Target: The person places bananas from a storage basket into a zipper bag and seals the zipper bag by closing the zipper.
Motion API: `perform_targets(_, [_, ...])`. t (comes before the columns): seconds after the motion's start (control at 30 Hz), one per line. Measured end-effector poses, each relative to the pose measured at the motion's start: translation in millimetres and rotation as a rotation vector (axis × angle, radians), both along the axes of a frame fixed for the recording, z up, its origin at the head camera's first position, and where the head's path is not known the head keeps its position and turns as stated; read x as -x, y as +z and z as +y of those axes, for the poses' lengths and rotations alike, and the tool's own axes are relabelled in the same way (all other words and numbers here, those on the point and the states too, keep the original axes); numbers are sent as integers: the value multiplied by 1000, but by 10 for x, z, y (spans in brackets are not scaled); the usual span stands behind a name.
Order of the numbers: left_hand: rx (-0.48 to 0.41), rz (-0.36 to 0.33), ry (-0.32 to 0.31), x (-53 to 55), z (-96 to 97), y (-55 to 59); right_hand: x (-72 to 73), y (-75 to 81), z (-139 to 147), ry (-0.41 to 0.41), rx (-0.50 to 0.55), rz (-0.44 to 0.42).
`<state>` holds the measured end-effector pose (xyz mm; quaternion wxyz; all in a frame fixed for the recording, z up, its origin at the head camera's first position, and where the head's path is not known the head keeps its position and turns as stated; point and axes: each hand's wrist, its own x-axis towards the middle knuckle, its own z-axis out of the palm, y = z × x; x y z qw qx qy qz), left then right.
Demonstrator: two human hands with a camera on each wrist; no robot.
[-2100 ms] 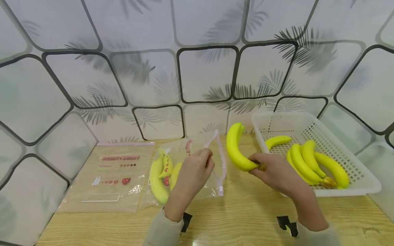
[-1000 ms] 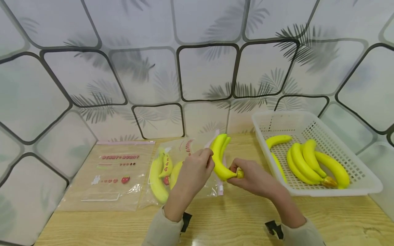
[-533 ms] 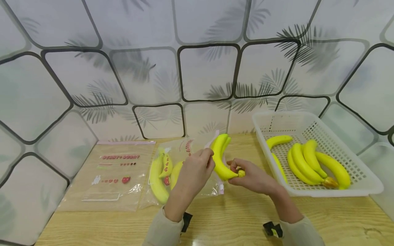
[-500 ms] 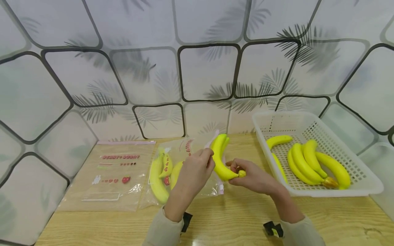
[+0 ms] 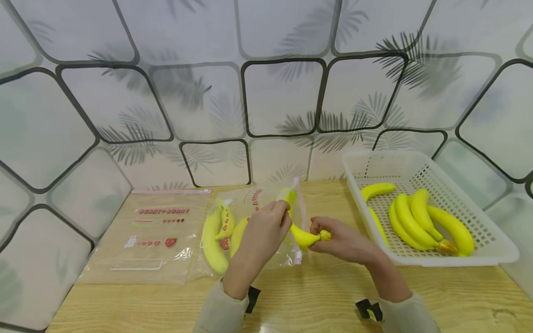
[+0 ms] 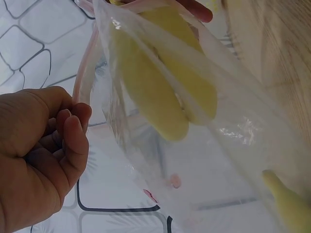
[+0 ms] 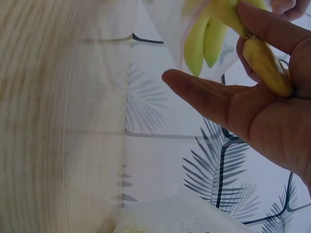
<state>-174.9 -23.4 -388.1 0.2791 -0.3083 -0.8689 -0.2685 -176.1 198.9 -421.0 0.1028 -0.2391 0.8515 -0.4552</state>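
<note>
In the head view my left hand (image 5: 262, 236) pinches the pink zip edge of a clear zip bag (image 5: 270, 189), lifting its mouth. Bananas (image 5: 213, 252) lie inside the bag's left part. My right hand (image 5: 350, 240) holds a small banana bunch (image 5: 305, 238) by its stem. The far ends of this bunch are within the bag's mouth, while the stem end sticks out. Through the cloudy plastic, the left wrist view shows two bananas of the bunch (image 6: 150, 87) hanging inside. In the right wrist view the brownish stem (image 7: 266, 68) sits among my right fingers.
On the right a white perforated basket (image 5: 470, 259) contains several bananas (image 5: 412, 222). A second, flat zip bag (image 5: 154, 254) with red print lies at the left of the wooden table (image 5: 316, 296). Patterned panels (image 5: 283, 101) close off the back and sides.
My right hand has carried the banana bunch leftward from beside the basket to the bag, and its far ends have gone into the mouth. My left hand has stayed at the bag's edge.
</note>
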Motion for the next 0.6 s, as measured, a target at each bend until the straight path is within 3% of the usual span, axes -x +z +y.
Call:
perform_targets(0.1, [1,3,-3,-2,2,-1,-4,-14,-44,3,-2,-12])
perform_targets(0.43, [5,12,-1,-3,7,-12,9,-36,-107,-12,101,-187])
perform_targets(0.6, [8,17,5,-6,14,-13,8,-33,-119,-19,160,-318])
